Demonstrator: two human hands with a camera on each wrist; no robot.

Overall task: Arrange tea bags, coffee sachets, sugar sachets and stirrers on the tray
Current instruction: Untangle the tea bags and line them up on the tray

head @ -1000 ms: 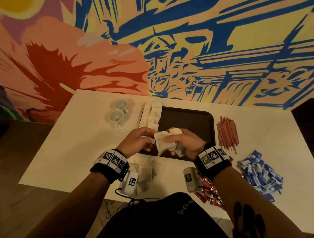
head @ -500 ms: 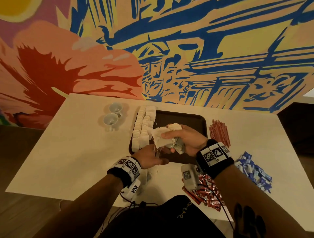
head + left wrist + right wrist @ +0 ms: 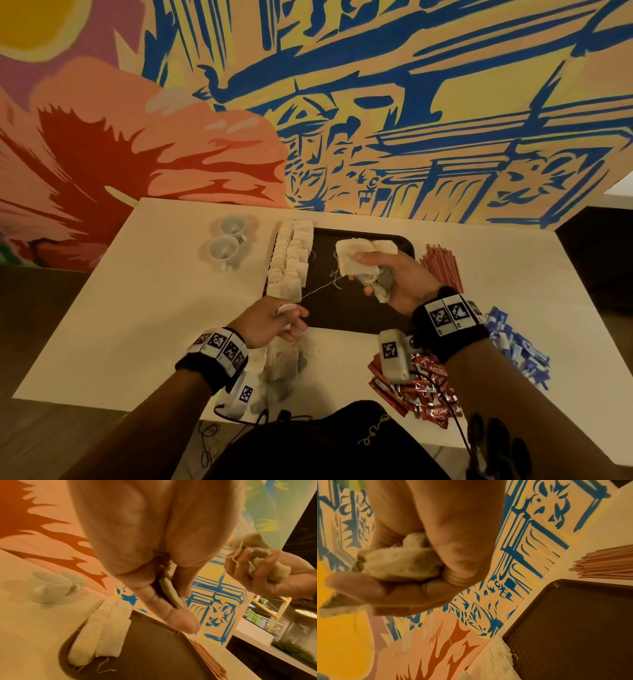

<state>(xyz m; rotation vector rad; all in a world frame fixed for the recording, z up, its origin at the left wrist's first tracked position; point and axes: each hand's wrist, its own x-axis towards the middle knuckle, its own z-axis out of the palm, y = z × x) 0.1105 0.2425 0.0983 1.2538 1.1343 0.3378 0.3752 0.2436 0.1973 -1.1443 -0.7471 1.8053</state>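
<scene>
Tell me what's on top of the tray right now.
On the tray, two rows of tea bags along its left edge. The right hand covers part of it.

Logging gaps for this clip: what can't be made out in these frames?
- Count of tea bags in the right hand: bunched, fingers cover them in every view.
- Loose tea bags on the table: head view, left wrist partly hides them.
- Blue sachets' print: too small.

Tea bags (image 3: 289,260) looking like thin, matt, fibrous paper; tray (image 3: 346,308) showing dark, finely textured plastic; cups (image 3: 224,248) shining as glossy ceramic; coffee sachets (image 3: 424,394) glinting, foil-like; table (image 3: 137,301) looking smooth, matt.
</scene>
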